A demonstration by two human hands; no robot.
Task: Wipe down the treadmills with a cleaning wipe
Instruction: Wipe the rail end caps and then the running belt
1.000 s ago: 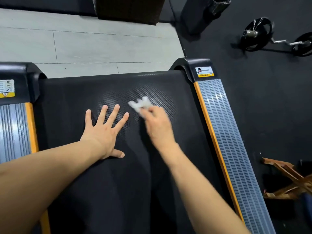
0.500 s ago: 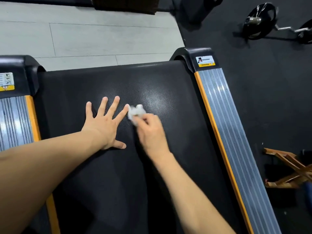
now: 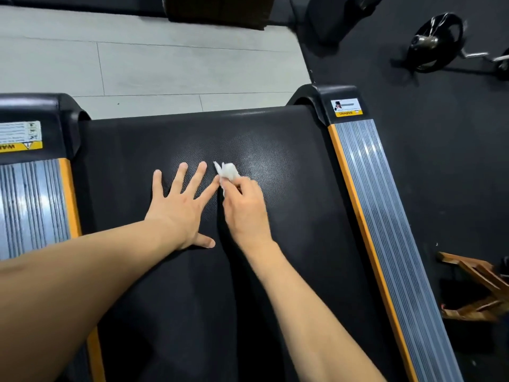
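The treadmill's black textured belt [image 3: 275,166] fills the middle of the head view, between ribbed grey side rails with orange edges. My left hand [image 3: 179,208] lies flat on the belt with fingers spread. Just to its right, my right hand [image 3: 243,208] grips a crumpled white wipe [image 3: 227,170] and holds it against the belt, close to my left index fingertip. Most of the wipe is hidden inside my fingers.
The right side rail [image 3: 385,230] and left side rail [image 3: 30,199] flank the belt, each with a warning sticker at its end cap. Pale floor tiles [image 3: 154,67] lie beyond the belt end. A barbell with weight plates [image 3: 438,41] and a wooden frame [image 3: 479,288] sit on the black floor at right.
My right hand has drawn the wipe leftward across the belt toward my left hand. My left hand has stayed pressed flat in place.
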